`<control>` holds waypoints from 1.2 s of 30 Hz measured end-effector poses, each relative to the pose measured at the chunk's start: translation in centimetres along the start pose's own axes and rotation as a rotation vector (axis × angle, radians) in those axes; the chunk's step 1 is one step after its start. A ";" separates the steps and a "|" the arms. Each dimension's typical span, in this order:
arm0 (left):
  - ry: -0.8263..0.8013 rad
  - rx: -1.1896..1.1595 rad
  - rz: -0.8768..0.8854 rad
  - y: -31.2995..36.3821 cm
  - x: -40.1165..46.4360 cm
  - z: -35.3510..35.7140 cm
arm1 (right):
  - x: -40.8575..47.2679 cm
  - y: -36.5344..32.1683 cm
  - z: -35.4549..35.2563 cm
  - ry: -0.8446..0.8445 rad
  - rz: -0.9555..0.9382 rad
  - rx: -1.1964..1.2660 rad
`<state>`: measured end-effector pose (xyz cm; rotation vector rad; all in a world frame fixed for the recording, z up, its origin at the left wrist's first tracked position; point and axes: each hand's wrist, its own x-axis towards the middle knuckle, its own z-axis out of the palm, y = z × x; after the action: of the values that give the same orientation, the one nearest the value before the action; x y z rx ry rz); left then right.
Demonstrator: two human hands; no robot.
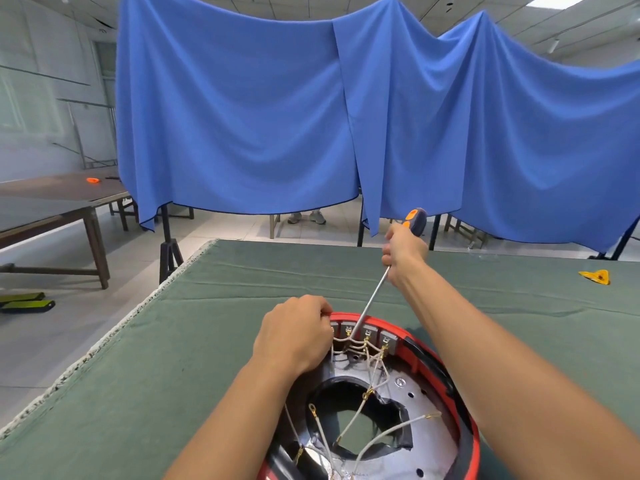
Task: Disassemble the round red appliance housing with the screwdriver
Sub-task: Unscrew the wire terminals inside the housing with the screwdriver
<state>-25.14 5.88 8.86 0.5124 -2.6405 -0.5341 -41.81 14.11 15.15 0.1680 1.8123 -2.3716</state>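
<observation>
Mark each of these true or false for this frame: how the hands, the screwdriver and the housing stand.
1. The right hand grips the screwdriver by its handle. True.
2. The screwdriver tip points at the yellow piece on the table. False: the shaft runs down to the terminal row at the far rim of the red housing.
3. The left hand rests at the housing's rim. True.
4. The housing is closed. False: it lies open, with wires exposed.
</observation>
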 end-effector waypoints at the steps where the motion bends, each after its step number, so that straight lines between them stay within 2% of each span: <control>1: -0.003 0.000 0.003 0.0 0.0 0.0 | -0.2 -0.4 0.0 -0.003 -0.016 0.019; 10: 0.002 -0.050 -0.031 0.0 -0.2 -0.3 | -3.4 -4.8 -2.5 -0.073 -0.228 0.246; 17: -0.048 -0.045 0.019 0.9 -1.0 -1.1 | -7.4 -4.1 -3.1 -0.074 -0.367 0.217; 21: -0.102 0.126 -0.003 1.0 -1.0 -1.9 | -8.9 -4.0 -3.4 -0.063 -0.489 0.210; 25: -0.099 0.265 -0.158 0.9 -2.6 -1.2 | -10.0 -3.9 -3.4 -0.091 -0.559 0.217; 29: -0.050 0.276 -0.078 0.1 -2.7 -0.9 | -11.0 -3.3 -3.2 -0.143 -0.648 0.237; 36: -0.120 0.214 0.104 -0.5 -1.1 -1.0 | -11.7 -2.8 -3.9 -0.203 -0.731 0.233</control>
<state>-23.62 5.60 9.13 0.4136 -2.8380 -0.2597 -30.87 19.16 18.88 -0.8159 1.6820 -2.9108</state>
